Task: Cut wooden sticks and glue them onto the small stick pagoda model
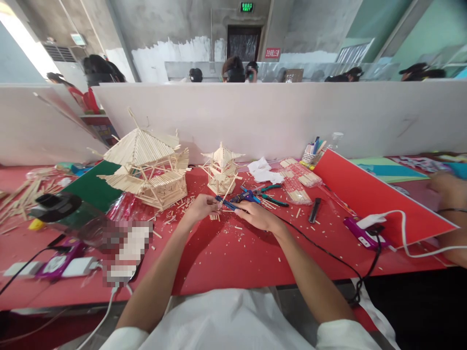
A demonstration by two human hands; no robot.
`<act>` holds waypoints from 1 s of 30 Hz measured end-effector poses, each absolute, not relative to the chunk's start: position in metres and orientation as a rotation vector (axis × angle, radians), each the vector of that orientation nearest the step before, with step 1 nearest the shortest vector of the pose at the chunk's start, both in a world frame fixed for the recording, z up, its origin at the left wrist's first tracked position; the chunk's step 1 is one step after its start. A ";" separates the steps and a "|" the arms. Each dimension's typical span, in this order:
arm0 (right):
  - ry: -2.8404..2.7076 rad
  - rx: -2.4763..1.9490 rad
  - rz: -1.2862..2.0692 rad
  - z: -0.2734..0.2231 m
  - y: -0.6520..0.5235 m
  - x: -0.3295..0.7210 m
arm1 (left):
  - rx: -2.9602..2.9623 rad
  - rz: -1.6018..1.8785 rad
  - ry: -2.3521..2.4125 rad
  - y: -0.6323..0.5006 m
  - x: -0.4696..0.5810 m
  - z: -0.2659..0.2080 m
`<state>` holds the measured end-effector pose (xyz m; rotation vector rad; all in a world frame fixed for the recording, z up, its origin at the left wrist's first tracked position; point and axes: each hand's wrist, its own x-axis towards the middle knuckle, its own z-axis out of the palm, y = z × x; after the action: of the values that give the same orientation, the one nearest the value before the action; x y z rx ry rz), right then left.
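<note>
Over the red tabletop, my left hand [202, 208] is closed in a pinch beside a thin wooden stick [224, 193], which appears to be between its fingertips. My right hand [257, 216] is closed on the end of a narrow dark-blue tool [226, 203]; its exact kind is too small to tell. The tool's other end reaches my left fingertips and crosses the stick. Just behind my hands stands a small stick-built pavilion [221, 170]. A blue glue gun [249, 196] lies beyond my right hand, near green-and-black pliers [274, 199].
A larger stick pavilion [146, 170] stands left. Bundled sticks [295, 180], white tissue [263, 170] and a dark utility knife [314, 210] lie right. A bottle [78, 218], phone [129, 253] and power strips with cables flank me. A red board [375, 199] separates another person's arm [450, 214].
</note>
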<state>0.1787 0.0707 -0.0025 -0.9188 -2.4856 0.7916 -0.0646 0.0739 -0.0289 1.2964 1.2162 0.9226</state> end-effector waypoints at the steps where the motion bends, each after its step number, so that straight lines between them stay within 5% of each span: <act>1: -2.483 -0.928 0.791 -0.002 0.070 0.178 | 1.298 0.922 1.218 0.074 -0.065 -0.029; 30: -2.468 -1.116 0.357 -0.014 0.061 0.161 | 1.650 0.705 1.398 0.071 -0.088 -0.015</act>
<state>0.1612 0.0612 -0.0139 -1.1162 -2.4684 0.3571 -0.0877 0.0713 -0.0149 1.6504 1.3977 0.7054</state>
